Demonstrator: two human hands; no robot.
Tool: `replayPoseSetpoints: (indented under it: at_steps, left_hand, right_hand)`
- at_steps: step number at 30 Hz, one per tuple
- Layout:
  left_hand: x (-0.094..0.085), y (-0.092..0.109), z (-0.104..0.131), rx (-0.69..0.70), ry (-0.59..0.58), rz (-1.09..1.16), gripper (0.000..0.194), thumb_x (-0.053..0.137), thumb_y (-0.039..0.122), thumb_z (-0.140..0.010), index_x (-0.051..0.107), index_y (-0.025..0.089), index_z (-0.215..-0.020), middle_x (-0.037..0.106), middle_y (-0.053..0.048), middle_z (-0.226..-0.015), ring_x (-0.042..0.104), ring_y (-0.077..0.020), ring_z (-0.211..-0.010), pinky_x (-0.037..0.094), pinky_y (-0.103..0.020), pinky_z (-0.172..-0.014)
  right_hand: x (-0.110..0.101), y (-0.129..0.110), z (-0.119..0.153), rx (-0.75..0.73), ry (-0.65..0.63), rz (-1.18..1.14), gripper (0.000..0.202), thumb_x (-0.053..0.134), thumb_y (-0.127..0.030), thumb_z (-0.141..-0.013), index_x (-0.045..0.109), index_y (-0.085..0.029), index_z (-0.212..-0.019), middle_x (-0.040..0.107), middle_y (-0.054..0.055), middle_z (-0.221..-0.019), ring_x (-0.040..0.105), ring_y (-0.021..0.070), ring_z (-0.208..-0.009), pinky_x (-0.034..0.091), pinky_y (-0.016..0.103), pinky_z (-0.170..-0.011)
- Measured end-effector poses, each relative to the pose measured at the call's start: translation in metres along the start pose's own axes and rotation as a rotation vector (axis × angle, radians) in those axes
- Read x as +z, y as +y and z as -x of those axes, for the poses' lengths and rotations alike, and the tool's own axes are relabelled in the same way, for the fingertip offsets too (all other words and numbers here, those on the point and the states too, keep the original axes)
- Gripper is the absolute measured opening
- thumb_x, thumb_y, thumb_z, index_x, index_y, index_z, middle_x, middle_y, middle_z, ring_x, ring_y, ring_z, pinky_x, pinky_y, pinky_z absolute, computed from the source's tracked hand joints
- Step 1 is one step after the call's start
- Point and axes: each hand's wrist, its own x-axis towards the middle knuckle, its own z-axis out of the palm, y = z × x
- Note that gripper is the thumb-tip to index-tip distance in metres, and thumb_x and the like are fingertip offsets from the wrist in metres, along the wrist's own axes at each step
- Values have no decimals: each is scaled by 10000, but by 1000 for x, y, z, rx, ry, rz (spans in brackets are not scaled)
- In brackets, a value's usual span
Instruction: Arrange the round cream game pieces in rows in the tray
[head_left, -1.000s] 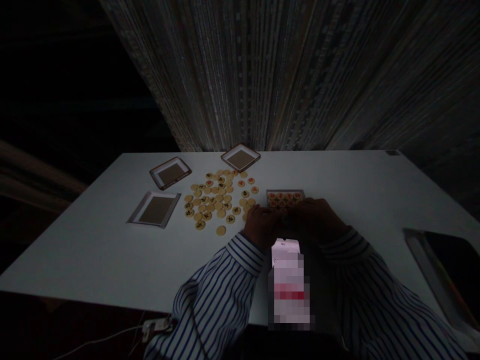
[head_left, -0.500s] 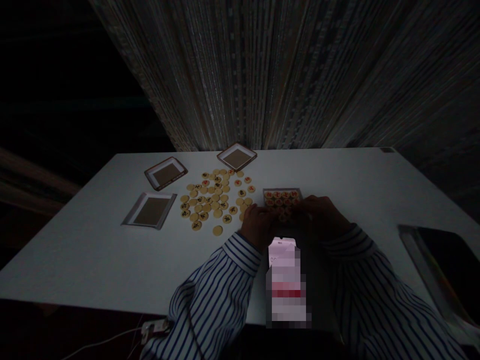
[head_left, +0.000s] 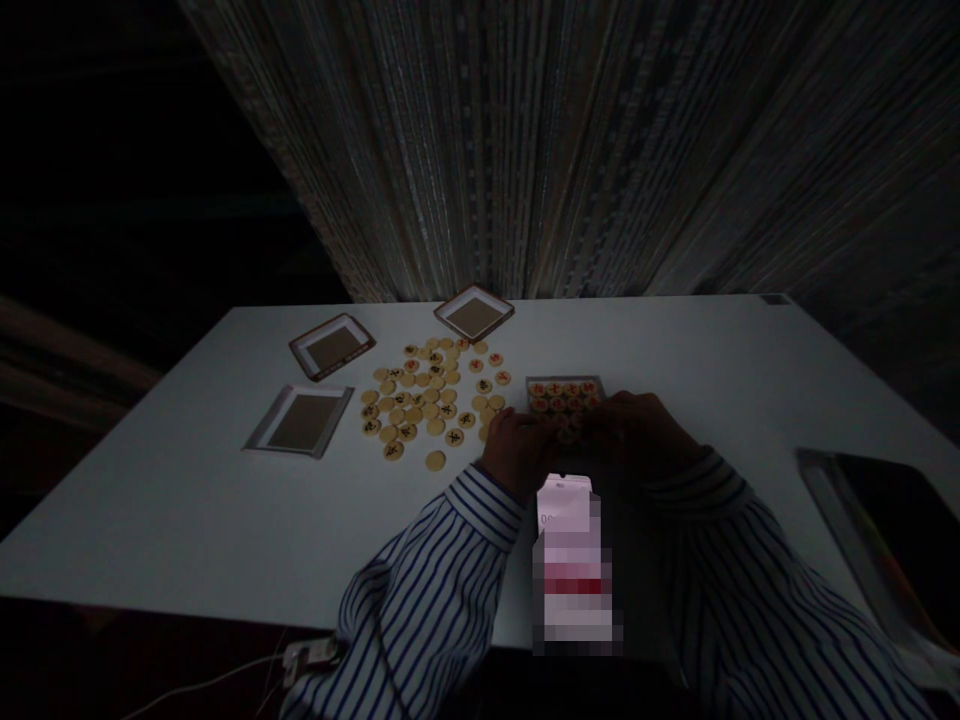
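Observation:
A small shallow box (head_left: 534, 383) holds rows of round wooden Chinese chess pieces (head_left: 555, 390) with red characters. My left hand (head_left: 517, 440) bends over its near left corner, fingers closed together. From the right, my right hand (head_left: 637, 425) reaches over the near right part, fingers also drawn in. Between the fingertips of both hands a piece shows dimly in the near row. Shadow and the hands hide the box's near edge and whatever the fingers grip. Left of the box many loose pieces (head_left: 435, 425) lie scattered, some face down, others with black or red characters.
Three shallow trays, a rear one (head_left: 474, 318), a left one (head_left: 332, 347) and a grey-edged one (head_left: 304, 422), lie around the pieces on the white table (head_left: 187, 500). A lit phone (head_left: 566, 500) is below my hands. A dark flat object (head_left: 892, 530) sits at right.
My hands stay over the box with hardly any movement; the fingertips shift slightly around the near-row piece. The loose pieces and trays remain in place.

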Motion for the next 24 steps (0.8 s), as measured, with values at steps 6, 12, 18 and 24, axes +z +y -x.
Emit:
replayPoseSetpoints:
  at_steps: [6, 12, 18, 24]
  left_hand:
    - [-1, 0, 0, 11, 0, 3, 194, 613, 231, -739, 663, 205, -925, 699, -62, -838, 629, -202, -855, 421, -470, -903]
    - [-4, 2, -3, -13, -15, 1, 177, 614, 213, -735, 674, 200, -901, 701, -59, -819, 627, -211, -842, 418, -466, -898]
    - [-14, 4, -8, -97, -31, -18, 127, 604, 193, -743, 686, 200, -840, 691, -51, -765, 615, -205, -793, 441, -407, -827]
    - [-22, 3, -5, -112, 79, -70, 125, 553, 204, -783, 667, 168, -748, 651, -58, -682, 592, -202, -740, 464, -355, -721]
  right_hand:
    - [2, 0, 0, -6, -12, 20, 200, 498, -238, -704, 690, -208, -750, 661, 37, -668, 569, 149, -625, 400, 283, -560]
    - [-8, 0, 0, 33, 97, 14, 216, 488, -244, -716, 690, -196, -775, 677, 57, -686, 593, 178, -654, 420, 315, -589]
    - [-25, -2, 4, 192, 338, 107, 250, 410, -204, -769, 658, -177, -791, 685, 74, -742, 605, 196, -704, 427, 334, -636]
    - [-22, 0, 5, 183, 448, 116, 223, 423, -203, -746, 644, -196, -771, 690, 49, -732, 621, 179, -683, 453, 311, -622]
